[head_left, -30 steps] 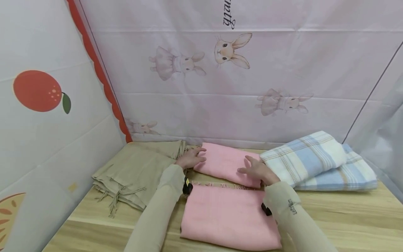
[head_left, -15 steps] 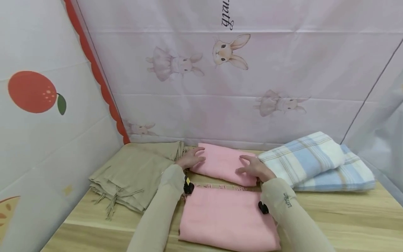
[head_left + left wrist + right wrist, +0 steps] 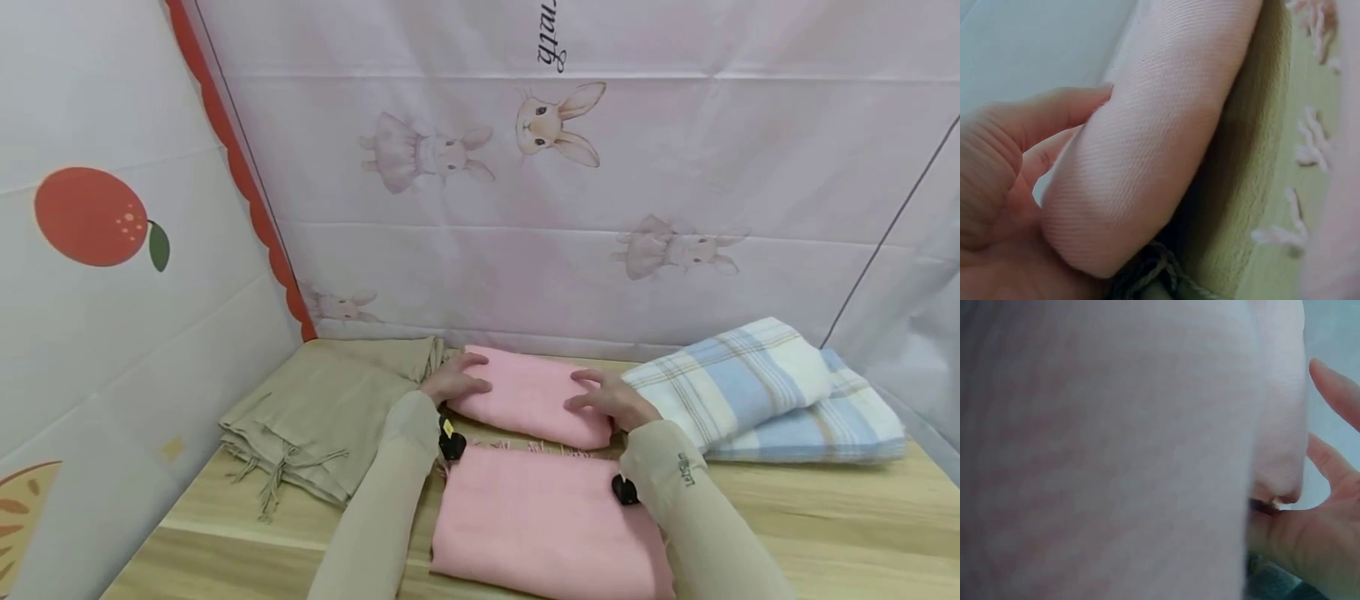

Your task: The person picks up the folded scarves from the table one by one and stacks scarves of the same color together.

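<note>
Both hands are at the ends of a folded pink cloth (image 3: 528, 396) lying at the back of the table. My left hand (image 3: 456, 379) touches its left end with spread fingers; in the left wrist view the thumb and fingers of that hand (image 3: 991, 187) lie around the rounded end of the cloth (image 3: 1141, 144). At the right end, my right hand (image 3: 618, 402) rests with fingers spread over the top. In the right wrist view, the right hand (image 3: 1319, 537) is beside the cloth's end (image 3: 1282, 400), partly hidden by blurred pink fabric (image 3: 1104, 456).
A second folded pink cloth (image 3: 547, 525) with fringe lies nearer, between the forearms. Left is a folded beige cloth (image 3: 322, 400) with tassels; right is a blue-and-white checked cloth (image 3: 742, 375), folded. Printed curtains (image 3: 480, 267) stand behind the wooden table (image 3: 825, 517).
The far pink cloth has shifted a little to the left, closer to the beige cloth. My right hand has moved left with it, while the left hand has stayed nearly in place.
</note>
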